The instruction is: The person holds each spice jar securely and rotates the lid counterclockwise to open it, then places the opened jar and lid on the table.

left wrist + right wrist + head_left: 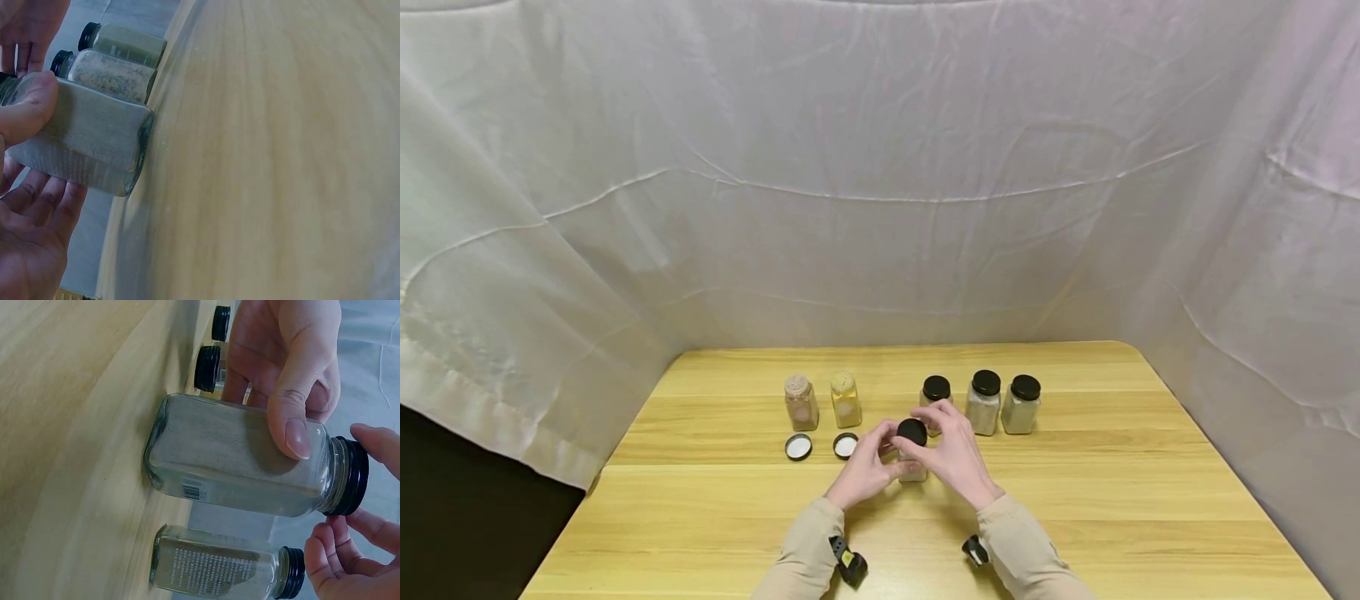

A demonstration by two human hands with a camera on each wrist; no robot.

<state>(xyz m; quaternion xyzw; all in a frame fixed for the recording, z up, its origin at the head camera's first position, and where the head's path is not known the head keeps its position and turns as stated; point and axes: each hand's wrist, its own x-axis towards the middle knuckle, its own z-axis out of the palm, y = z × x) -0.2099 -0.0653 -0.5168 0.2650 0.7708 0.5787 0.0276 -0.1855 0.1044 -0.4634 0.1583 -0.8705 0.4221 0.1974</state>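
Observation:
A square glass spice jar point(231, 450) filled with pale powder stands upright near the middle of the table, a black screw lid point(912, 431) on its neck. My left hand point(863, 470) holds the jar's body, its thumb across one face and its fingers on the opposite side in the left wrist view. The right hand point(953, 454) grips the lid's rim between thumb and fingers. Black-lidded jars stand just behind and right of it: one partly hidden by the right hand point(936, 390), a speckled one point(983, 408) and a greenish-grey one point(1021, 410).
At the left stand two lidless jars with perforated tops, one pinkish-brown point(802, 407) and one yellow point(847, 404). In front of them lie two upturned black lids with white linings, a left lid point(798, 447) and a right lid point(845, 447). Pale curtains point(880, 250) surround the wooden table point(1112, 517).

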